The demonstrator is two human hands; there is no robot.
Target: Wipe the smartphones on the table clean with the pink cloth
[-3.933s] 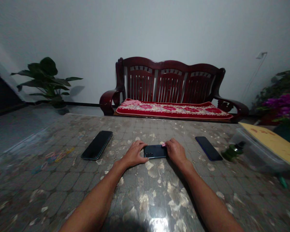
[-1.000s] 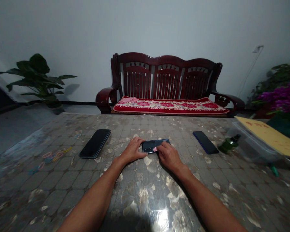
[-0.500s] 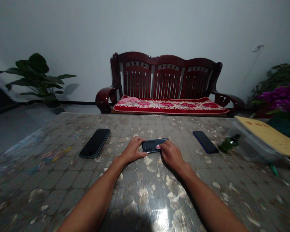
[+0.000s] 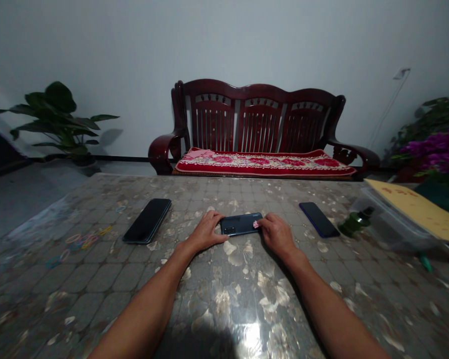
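Observation:
A dark smartphone [image 4: 242, 225] lies back side up on the patterned table, its camera block towards the left. My left hand [image 4: 208, 232] grips the phone's left end between thumb and fingers. Over the right end, my right hand [image 4: 277, 233] pinches a small pink piece [image 4: 256, 224], perhaps folded cloth or paper, against the phone's back. Another phone [image 4: 147, 221], with a black face, rests to the left of my hands. To the right lies a third phone [image 4: 319, 219] with a blue edge.
Several coloured rubber bands [image 4: 86, 240] lie on the table [image 4: 108, 289] at left. At right stand a green bottle [image 4: 356, 222] and a clear plastic box [image 4: 391, 229] with a yellow board [image 4: 419, 207] on top. Behind the table is a wooden bench [image 4: 258, 119].
My right hand has slid to the right along the phone's back with the pink piece, towards the right end. My left hand and the phone have stayed in place.

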